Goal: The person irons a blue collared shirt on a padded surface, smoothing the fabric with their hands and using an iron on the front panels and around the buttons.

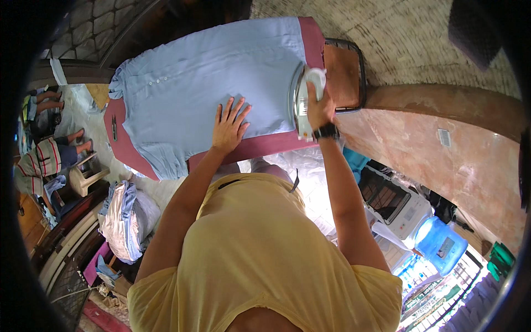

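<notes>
A light blue buttoned shirt [182, 83] lies spread over an ironing board with a dark red cover [312, 41]. My left hand [230, 128] rests flat on the lower middle of the shirt, fingers spread. At the board's right end, my right hand [321, 108] is wrapped round the handle of a clothes iron [301, 102], whose metal body stands on the shirt's right edge. The right wrist wears a dark watch [326, 131]. A small dark slim object [114, 128] lies on the red cover at the far left; its kind is unclear.
A brown rest in a black metal frame [344, 74] adjoins the board's right end. Left of me sits a heap of clothes [124, 221]. Behind it, two other people [41, 160] are partly visible near a stool [88, 174]. To my right stand a white appliance [395, 202] and a blue water jug [440, 243].
</notes>
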Demonstrator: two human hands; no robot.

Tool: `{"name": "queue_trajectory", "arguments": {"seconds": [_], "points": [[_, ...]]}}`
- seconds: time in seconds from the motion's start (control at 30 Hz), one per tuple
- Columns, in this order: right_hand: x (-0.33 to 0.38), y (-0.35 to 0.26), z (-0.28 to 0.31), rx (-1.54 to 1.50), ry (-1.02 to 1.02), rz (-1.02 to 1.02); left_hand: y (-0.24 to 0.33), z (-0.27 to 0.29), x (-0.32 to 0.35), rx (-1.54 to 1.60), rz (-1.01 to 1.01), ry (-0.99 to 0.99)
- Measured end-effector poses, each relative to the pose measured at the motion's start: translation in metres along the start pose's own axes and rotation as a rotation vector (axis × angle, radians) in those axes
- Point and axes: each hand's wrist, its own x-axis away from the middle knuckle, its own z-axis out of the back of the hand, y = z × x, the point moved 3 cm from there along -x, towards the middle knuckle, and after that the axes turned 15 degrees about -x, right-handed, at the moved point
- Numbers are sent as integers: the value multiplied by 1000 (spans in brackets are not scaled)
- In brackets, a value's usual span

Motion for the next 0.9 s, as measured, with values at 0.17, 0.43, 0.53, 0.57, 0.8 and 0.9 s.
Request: {"name": "queue_trajectory", "arguments": {"seconds": [0.17, 0.43, 0.53, 0.57, 0.8, 0.9], "points": [[-15, -19, -10, 7, -138, -120, -3, 2, 3, 24, 16, 38], [-19, -38, -15, 23, -348, -123, -6, 1, 10, 47, 17, 30], [-15, -22, -10, 44, -666, 180, -11, 0, 7, 119, 10, 67], [-15, -31, -9, 52, -785, 222, -11, -1, 11, 155, 10, 75], [-9, -130, -70, 268, -974, 525, -98, 30, 77, 215, 639, 529], [8, -159, -125, 108, -994, 467, -155, 35, 121, 4, 874, 519]]}}
